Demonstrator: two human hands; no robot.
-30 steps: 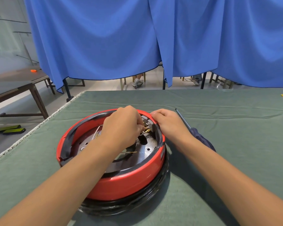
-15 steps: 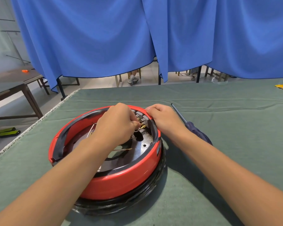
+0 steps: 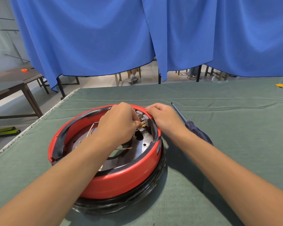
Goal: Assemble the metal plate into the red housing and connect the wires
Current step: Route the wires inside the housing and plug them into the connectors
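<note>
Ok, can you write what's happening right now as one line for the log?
step: connecting wires | left hand: pinches brass wire terminal at connector block | right hand: steadies red housing rim | screwdriver: on table

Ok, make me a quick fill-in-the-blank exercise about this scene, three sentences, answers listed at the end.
1. The left hand pinches a brass-coloured wire terminal inside the ____ housing.
2. The right hand rests on the housing's far ____.
3. The screwdriver lies on the green cloth beside the ____ forearm.

Missing words: red; rim; right
</note>
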